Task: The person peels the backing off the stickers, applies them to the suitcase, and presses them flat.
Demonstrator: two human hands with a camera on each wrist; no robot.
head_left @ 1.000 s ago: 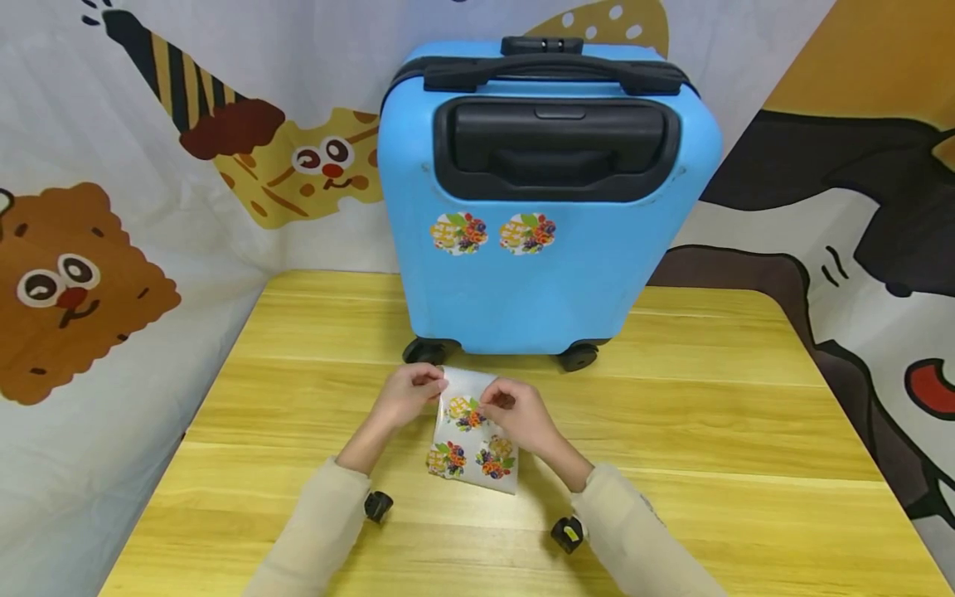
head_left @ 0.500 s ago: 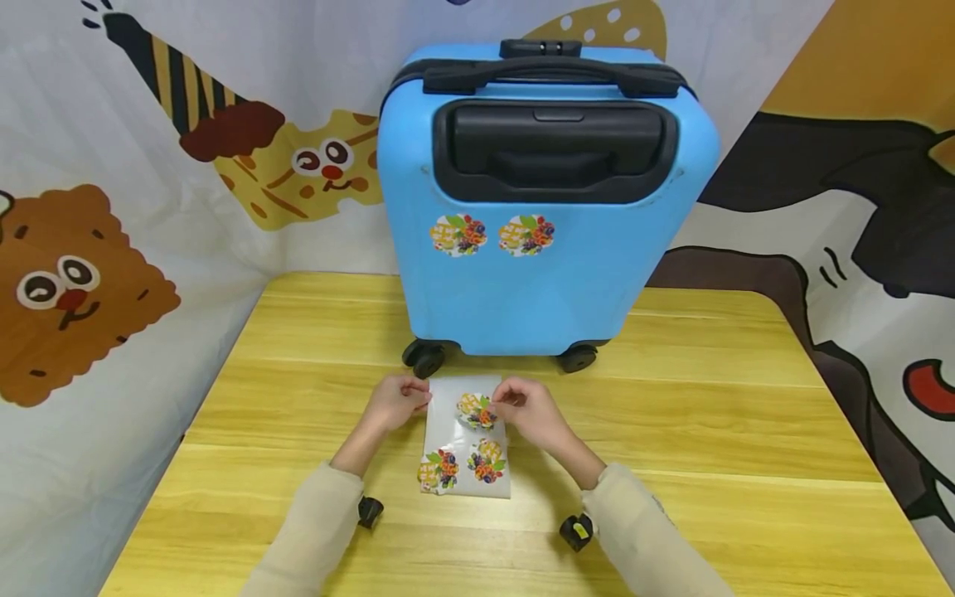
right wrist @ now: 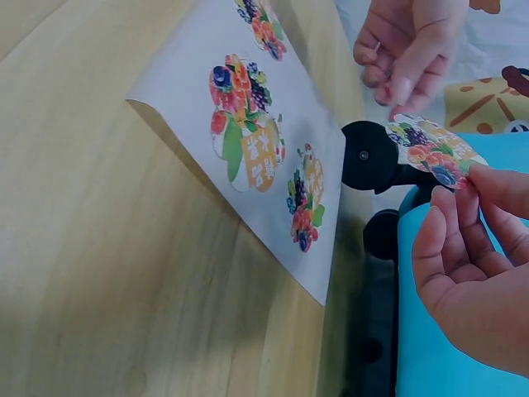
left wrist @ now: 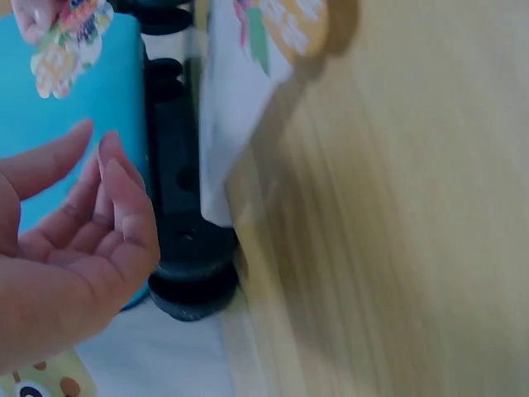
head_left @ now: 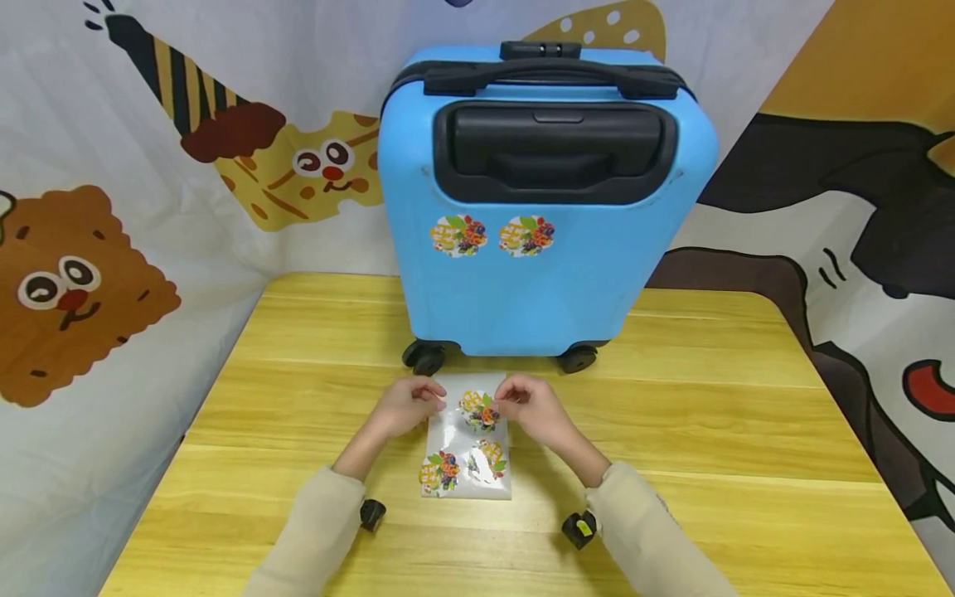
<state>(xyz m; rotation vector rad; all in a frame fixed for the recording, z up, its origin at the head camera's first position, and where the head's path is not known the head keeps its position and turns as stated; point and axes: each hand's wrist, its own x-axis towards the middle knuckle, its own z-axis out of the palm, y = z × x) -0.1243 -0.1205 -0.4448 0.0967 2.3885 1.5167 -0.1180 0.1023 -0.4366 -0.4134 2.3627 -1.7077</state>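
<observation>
My right hand [head_left: 533, 410] pinches the edge of a round fruit-print sticker [right wrist: 438, 150] between thumb and fingertips, holding it up off the white sticker sheet [head_left: 472, 491]. More fruit stickers [right wrist: 244, 124] lie on that sheet, which slants in the right wrist view. My left hand [head_left: 406, 406] is over the sheet's upper left edge in the head view. Its thumb and fingers are loosely bent, with nothing between them in the left wrist view, and a small gap separates them from the held sticker [left wrist: 73, 45].
A blue suitcase [head_left: 537, 298] stands upright at the back of the wooden table [head_left: 709, 414], just behind the sheet. Two matching stickers [head_left: 458, 236] are on its front, below the black handle recess [head_left: 555, 153]. A cartoon-print cloth [head_left: 321, 240] hangs behind.
My right hand has moved slightly right with the sticker. My left hand went left along the sheet's edge, then came back rightward over it. The sheet now lies straighter in the head view.
</observation>
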